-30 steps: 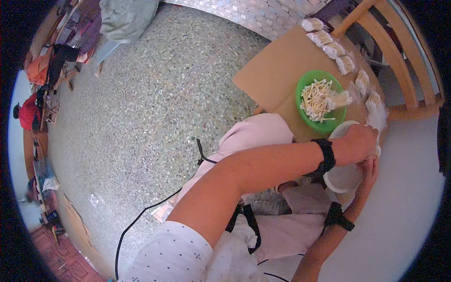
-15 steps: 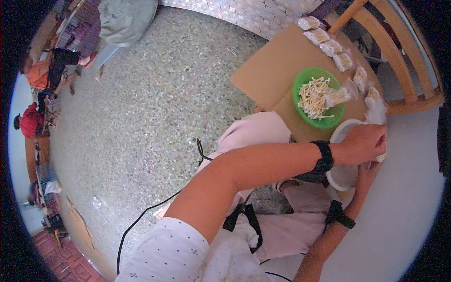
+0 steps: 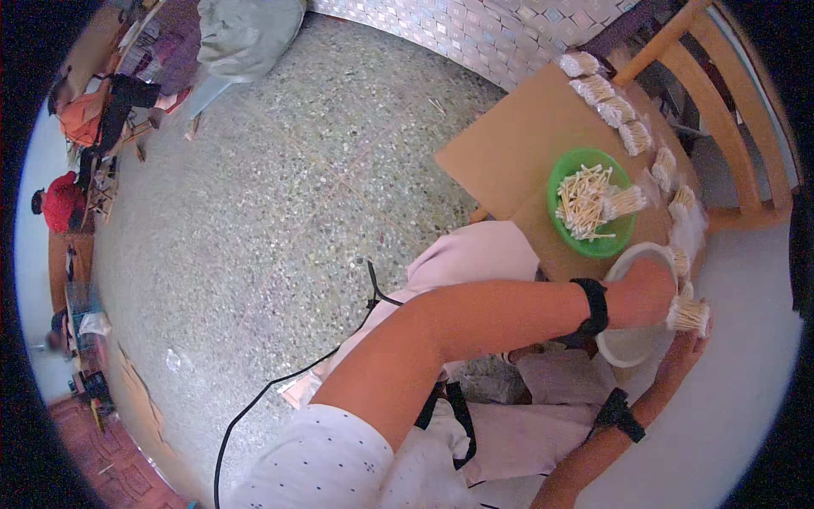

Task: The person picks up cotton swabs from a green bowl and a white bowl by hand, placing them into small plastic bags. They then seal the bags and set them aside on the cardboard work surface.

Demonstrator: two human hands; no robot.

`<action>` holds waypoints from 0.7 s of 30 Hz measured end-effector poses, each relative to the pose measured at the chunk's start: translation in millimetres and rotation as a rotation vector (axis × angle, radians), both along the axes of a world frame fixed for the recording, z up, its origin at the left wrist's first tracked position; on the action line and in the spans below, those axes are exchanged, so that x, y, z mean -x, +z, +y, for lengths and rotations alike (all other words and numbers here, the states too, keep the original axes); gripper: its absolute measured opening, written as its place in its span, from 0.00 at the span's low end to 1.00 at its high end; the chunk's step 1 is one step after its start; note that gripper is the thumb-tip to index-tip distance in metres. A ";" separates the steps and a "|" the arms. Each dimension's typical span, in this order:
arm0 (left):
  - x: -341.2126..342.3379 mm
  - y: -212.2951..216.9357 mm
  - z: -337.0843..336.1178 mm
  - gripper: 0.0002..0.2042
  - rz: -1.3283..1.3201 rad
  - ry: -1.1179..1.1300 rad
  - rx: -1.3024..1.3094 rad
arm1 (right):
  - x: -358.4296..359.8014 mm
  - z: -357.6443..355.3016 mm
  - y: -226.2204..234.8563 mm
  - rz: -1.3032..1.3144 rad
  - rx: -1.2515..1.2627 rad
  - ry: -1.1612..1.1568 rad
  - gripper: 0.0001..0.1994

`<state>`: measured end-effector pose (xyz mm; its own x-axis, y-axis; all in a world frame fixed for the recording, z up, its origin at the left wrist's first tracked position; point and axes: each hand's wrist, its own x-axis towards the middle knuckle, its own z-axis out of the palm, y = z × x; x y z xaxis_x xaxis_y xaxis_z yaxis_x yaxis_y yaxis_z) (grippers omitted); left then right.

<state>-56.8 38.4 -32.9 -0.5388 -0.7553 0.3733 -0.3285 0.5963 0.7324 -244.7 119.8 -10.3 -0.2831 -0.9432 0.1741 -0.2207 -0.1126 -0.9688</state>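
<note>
My left hand (image 3: 649, 293), with a black band at the wrist, reaches across my body to the right and grips a small bundle of pale thin sticks (image 3: 688, 316) at its fingertips. My right hand (image 3: 688, 355) comes up from below, right under the bundle and against a white bowl (image 3: 626, 349); most of its fingers are hidden. Just beyond the hands, a green bowl (image 3: 612, 244) on a brown cardboard sheet (image 3: 509, 153) holds loose sticks (image 3: 585, 199) and another bundle.
Several wrapped stick bundles (image 3: 606, 97) line the cardboard's far and right edges. A wooden chair (image 3: 721, 119) stands behind it. Speckled stone floor (image 3: 280, 220) spreads left, with a black cable (image 3: 280, 382) across it. Seated people and clutter sit far left.
Both hands have shifted slightly down and to the right over the white bowl. The stick bundle now shows clearly at my left fingertips.
</note>
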 end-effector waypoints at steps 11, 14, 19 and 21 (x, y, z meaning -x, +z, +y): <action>-2.3 18.2 2.5 0.24 0.273 0.009 0.094 | -12.0 -3.6 -17.3 0.316 -0.154 0.053 0.41; 7.7 5.4 5.9 0.25 0.208 -0.033 0.028 | -34.8 -6.0 -12.9 0.216 -0.145 0.072 0.43; 52.0 -8.1 9.4 0.15 0.188 -0.111 -0.179 | 27.8 -1.5 -34.5 0.315 -0.237 0.063 0.39; 77.2 -36.0 13.5 0.13 0.156 0.187 0.135 | 73.9 -6.6 -62.0 0.437 -0.366 0.184 0.37</action>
<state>-134.0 52.0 -68.9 -0.3225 -0.7740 0.5449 -0.3318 0.6316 0.7007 -318.6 113.2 -72.3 -0.0845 -0.9906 -0.1077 -0.6161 0.1369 -0.7757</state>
